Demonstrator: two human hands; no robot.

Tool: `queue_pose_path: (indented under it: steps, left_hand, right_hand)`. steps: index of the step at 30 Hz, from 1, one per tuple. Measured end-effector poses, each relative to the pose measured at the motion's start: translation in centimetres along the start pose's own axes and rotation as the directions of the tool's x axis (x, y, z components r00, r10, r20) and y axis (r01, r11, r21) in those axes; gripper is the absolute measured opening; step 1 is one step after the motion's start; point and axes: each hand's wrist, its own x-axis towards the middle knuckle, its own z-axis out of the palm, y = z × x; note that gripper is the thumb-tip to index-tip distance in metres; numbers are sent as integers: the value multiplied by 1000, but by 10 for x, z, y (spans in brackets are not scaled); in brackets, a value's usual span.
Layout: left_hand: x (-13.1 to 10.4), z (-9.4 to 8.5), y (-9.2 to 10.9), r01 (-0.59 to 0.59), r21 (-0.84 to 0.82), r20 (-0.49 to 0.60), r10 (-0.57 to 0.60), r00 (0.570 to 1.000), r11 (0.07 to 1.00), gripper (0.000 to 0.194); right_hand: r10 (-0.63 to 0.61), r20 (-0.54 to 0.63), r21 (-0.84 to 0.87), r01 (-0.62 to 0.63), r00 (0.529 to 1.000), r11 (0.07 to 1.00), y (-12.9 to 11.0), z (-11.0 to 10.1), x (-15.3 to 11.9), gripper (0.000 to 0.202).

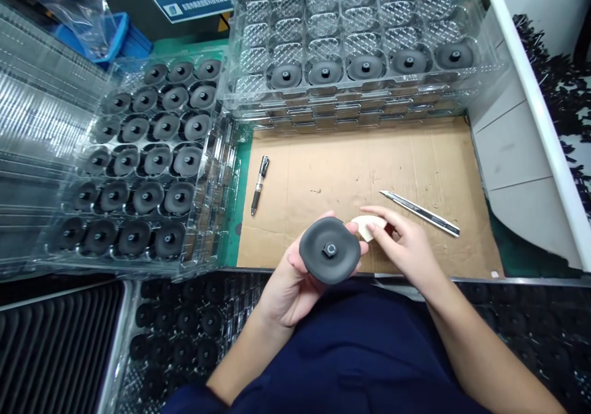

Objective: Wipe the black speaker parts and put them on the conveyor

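Observation:
My left hand (290, 288) is closed around the edge of a black round disc (341, 260) with a small raised stud at its centre, held facing up above the cardboard's front edge. Pinched in my right hand (404, 241) is a small cream-white wedge-shaped pad (368, 225), close to the disc's right rim. Whether the pad touches the disc is hard to make out. On the cardboard sheet (295, 155), a utility knife (420, 212) lies beyond my right hand, and a black pen (260, 186) lies to the left.
Clear plastic trays (203, 217) at left hold rows of similar discs. More stacked trays (351, 100) stand at the back, with several discs in the front row. At right, a white bin (530, 93) contains small black parts. A blue bin (133, 38) sits back left.

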Motion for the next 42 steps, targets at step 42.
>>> queue_pose_path:
  steps: [42]
  left_hand:
    - [22,-2,-4,-146,210,-169,183,968,967,56]
  right_hand:
    - [-293,-259,-68,285,920,956,-53,2,7,31]
